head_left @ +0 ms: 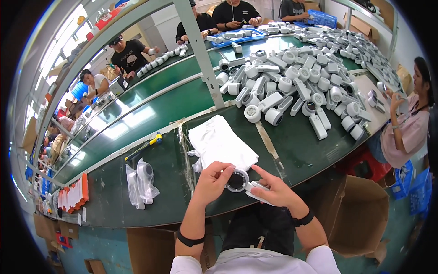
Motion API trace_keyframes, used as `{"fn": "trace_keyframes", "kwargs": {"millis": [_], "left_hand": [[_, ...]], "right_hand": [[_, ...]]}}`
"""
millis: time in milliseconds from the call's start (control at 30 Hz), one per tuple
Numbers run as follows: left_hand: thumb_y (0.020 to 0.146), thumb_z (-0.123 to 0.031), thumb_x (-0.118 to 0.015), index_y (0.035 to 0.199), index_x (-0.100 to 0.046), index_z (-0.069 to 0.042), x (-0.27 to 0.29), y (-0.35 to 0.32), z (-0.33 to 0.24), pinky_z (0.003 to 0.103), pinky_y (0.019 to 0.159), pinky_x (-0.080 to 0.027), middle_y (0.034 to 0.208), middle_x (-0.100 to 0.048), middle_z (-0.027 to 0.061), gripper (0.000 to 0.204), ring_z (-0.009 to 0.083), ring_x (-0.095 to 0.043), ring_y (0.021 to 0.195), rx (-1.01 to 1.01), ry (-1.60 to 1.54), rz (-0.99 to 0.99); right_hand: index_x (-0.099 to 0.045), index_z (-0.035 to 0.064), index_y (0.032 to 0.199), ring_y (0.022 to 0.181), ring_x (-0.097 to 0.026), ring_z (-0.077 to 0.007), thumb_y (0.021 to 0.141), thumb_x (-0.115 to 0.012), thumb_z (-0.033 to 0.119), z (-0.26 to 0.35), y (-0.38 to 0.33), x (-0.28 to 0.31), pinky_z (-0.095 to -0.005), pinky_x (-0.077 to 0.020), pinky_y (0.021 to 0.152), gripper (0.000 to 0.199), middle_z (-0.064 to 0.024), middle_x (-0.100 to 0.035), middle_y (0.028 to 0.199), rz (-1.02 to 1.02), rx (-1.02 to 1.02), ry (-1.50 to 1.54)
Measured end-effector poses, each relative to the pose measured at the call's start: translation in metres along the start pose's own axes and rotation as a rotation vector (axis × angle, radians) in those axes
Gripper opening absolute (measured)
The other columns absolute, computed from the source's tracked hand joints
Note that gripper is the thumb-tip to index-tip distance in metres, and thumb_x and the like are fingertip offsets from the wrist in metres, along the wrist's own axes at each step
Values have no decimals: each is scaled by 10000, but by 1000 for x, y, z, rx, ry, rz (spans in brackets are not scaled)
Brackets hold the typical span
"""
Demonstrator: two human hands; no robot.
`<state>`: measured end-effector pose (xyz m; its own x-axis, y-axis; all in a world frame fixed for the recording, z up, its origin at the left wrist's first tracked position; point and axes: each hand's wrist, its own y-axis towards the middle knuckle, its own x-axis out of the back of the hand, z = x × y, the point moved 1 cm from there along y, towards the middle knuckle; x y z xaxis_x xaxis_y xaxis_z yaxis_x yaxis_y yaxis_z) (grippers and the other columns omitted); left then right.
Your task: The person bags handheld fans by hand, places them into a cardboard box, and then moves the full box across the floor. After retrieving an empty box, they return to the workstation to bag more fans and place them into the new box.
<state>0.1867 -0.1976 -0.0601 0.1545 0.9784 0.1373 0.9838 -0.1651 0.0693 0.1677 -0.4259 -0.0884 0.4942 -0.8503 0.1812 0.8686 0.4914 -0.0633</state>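
A white handheld fan (237,181) with a dark round face is held between my hands at the near edge of the bench. The fingers of my left hand (213,181) pinch the rim of its round head. My right hand (273,187) is closed round the handle, its index finger stretched toward the head. Just beyond the fan lies a stack of white plastic bags (221,139). To the left, clear bags with white fans inside (141,182) rest on the green bench top (171,196).
A big heap of white handheld fans (292,77) covers the bench at the far right. A yellow-and-black screwdriver (145,147) and orange-white flat boxes (74,193) lie leftward. A metal post (200,55) rises beyond. An open carton (358,212) stands at lower right; a co-worker (406,123) sits there.
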Motion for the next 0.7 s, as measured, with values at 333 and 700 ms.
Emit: {"fn": "trace_keyframes", "kwargs": {"millis": [333, 700], "left_hand": [[856, -96, -698, 1001, -727, -71, -13, -17, -36, 278, 621, -464, 917, -554, 75, 149, 187, -564, 649, -315, 701, -47], [805, -24, -723, 907, -691, -20, -21, -10, -22, 320, 658, -500, 904, -617, 104, 107, 252, -621, 730, -576, 684, -243]], "right_hand": [[-378, 26, 1468, 775, -564, -91, 910, -675, 228, 8, 11, -7, -235, -470, 698, 664, -50, -654, 887, 56, -64, -27], [-482, 70, 1415, 664, -578, -67, 929, -649, 171, -4, 8, -31, -228, -514, 540, 523, -35, -654, 887, -227, -109, 530]]}}
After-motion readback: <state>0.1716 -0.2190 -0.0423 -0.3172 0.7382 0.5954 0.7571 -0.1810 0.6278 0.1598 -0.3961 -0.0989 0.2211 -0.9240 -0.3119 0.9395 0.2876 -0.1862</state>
